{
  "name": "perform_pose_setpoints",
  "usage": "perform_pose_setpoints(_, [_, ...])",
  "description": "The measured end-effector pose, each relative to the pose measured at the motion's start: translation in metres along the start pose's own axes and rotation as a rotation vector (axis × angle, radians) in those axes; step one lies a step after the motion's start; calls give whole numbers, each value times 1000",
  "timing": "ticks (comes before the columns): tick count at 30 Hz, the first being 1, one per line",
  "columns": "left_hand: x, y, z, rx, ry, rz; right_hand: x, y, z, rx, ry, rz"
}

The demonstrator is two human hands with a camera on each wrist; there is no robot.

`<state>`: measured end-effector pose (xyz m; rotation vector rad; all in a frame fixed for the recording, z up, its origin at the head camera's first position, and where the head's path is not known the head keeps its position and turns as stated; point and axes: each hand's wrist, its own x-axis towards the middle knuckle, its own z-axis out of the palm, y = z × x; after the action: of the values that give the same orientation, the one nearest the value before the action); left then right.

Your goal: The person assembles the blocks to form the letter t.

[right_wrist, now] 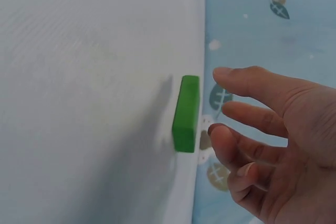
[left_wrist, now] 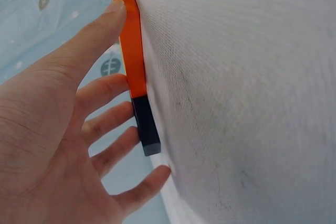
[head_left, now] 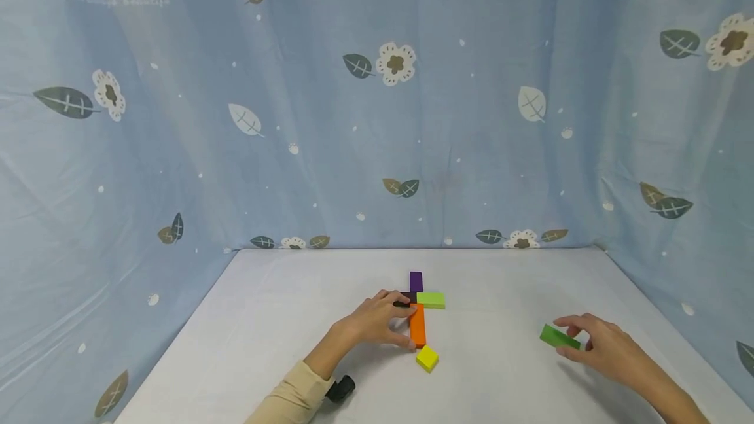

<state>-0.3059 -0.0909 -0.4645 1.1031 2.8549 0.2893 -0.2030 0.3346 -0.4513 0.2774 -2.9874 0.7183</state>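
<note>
My left hand (head_left: 377,322) spans an orange block (head_left: 417,327), its thumb at the near end and index finger at the far end. In the left wrist view, the other fingers lie along the side of a black block (left_wrist: 146,124) set end to end with the orange one. A light green block (head_left: 431,300) and a purple block (head_left: 416,281) adjoin this group, and a yellow block (head_left: 427,358) sits at its near end. My right hand (head_left: 607,345) hovers beside a green block (right_wrist: 186,114), thumb and fingers apart; the right wrist view shows a gap between them.
A white cloth (head_left: 283,293) covers the table. A blue curtain (head_left: 330,116) printed with leaves and flowers encloses the back and both sides. Near my left forearm appears a small black object (head_left: 341,389), partly behind the sleeve (head_left: 297,391).
</note>
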Motion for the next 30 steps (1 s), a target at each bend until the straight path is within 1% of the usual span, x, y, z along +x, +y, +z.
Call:
perform_pose_setpoints(3, [-1,0,0,-10,-2,-6,1,5,2,-5,-5,9])
perform_pose_setpoints(7, [-1,1,-1,-13,-2,-6,4,9,3,-38,-3,20])
perform_pose_setpoints(11, [-2,1,-1,-16,-3,-8,7,12,3,-61,-1,9])
perform_pose_setpoints(14, [-2,1,-1,-23,-2,-11,10,14,4,-62,-15,20])
perform_pose_setpoints(17, [-2,1,-1,-22,-1,-11,12,17,6,-59,-34,53])
perform_pose_setpoints(21, [-1,1,-1,-23,0,-7,12,20,7,-63,-42,64])
perform_pose_setpoints(30, [-1,2,-1,-9,5,-10,9,24,9,-77,-17,23])
